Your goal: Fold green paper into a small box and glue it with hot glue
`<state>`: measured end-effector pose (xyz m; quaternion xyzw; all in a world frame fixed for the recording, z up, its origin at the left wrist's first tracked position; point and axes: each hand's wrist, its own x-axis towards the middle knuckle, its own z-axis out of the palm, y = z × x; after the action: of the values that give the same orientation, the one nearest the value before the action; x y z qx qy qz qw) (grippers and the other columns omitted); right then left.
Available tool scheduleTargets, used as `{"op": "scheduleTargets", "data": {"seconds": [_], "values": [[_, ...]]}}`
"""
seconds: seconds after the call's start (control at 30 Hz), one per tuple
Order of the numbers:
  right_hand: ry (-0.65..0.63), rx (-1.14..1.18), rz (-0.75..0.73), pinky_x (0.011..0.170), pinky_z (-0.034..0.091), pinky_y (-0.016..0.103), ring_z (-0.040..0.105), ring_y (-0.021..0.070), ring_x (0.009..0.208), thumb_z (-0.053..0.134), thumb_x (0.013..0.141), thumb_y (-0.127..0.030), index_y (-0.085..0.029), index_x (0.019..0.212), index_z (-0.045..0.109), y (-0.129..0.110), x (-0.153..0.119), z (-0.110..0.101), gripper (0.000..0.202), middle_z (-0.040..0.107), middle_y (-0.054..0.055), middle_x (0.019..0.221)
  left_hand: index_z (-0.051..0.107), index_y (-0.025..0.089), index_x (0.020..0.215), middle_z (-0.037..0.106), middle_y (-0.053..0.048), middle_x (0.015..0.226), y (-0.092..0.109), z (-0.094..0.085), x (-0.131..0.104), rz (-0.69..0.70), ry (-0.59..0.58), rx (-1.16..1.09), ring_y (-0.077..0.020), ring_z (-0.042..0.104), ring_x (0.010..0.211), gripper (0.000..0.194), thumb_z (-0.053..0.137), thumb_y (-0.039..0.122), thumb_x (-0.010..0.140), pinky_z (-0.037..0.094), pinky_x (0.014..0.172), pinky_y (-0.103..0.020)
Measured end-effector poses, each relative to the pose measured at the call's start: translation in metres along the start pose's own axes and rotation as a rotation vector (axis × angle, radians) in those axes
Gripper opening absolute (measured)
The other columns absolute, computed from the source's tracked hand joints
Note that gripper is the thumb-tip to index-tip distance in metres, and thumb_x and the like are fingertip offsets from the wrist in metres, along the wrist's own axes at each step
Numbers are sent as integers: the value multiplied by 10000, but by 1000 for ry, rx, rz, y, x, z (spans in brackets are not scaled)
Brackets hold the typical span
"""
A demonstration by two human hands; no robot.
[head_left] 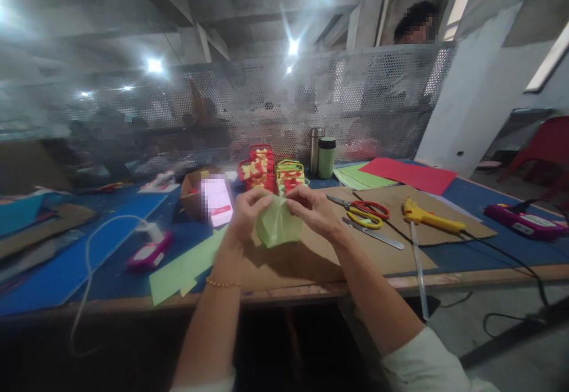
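A folded piece of light green paper [279, 226] hangs between my two hands over a brown cardboard sheet. My left hand [251, 211] pinches its upper left edge between thumb and fingers. At the upper right edge, my right hand [315, 209] pinches the same paper. Flat green paper strips [186, 267] lie to the left of my left wrist. Just behind my hands stand red paper pieces with yellow bows [260, 166] and green ones with red bows [290, 172].
Scissors [367, 214], a metal blade [373, 235] and a yellow glue gun [431, 217] lie at right. A lit phone [217, 199] leans against a cardboard box [191, 193]. Two bottles [326, 158] stand behind. Purple power strips [149, 252] sit on both sides.
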<state>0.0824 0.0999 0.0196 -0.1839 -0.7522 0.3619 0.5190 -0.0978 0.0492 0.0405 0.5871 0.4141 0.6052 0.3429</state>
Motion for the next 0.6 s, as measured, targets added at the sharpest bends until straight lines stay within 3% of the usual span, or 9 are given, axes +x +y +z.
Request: {"op": "scheduleTargets", "data": {"seconds": [0.3, 0.4, 0.53, 0.6], "values": [[-4, 79, 138, 451, 371, 224, 483, 94, 465, 742, 782, -600, -202, 755, 615, -3, 0, 3, 418, 519, -54, 552, 672, 170, 723, 588, 23, 636, 0, 2, -1, 66, 44, 93, -112, 488, 579, 208, 717, 371, 753, 373, 544, -243], [49, 115, 125, 427, 368, 214, 482, 79, 442, 752, 762, -625, -199, 747, 621, -5, 0, 4, 446, 543, -51, 577, 667, 172, 787, 620, 3, 702, -3, 3, 0, 115, 53, 127, -132, 539, 637, 204, 690, 374, 798, 424, 601, -264], [149, 164, 136, 398, 386, 205, 499, 76, 418, 762, 742, -633, -200, 743, 620, -7, 1, 4, 455, 562, -50, 578, 653, 202, 1059, 685, -60, 992, -10, 3, 6, 354, 140, 313, -196, 631, 877, 275, 680, 326, 816, 496, 780, -334], [189, 183, 168, 394, 406, 207, 504, 86, 405, 770, 723, -641, -205, 741, 615, -8, 2, 5, 464, 529, -63, 522, 637, 214, 1057, 665, -78, 1053, -14, 3, 8, 500, 199, 502, -224, 619, 963, 266, 698, 327, 824, 491, 843, -371]]}}
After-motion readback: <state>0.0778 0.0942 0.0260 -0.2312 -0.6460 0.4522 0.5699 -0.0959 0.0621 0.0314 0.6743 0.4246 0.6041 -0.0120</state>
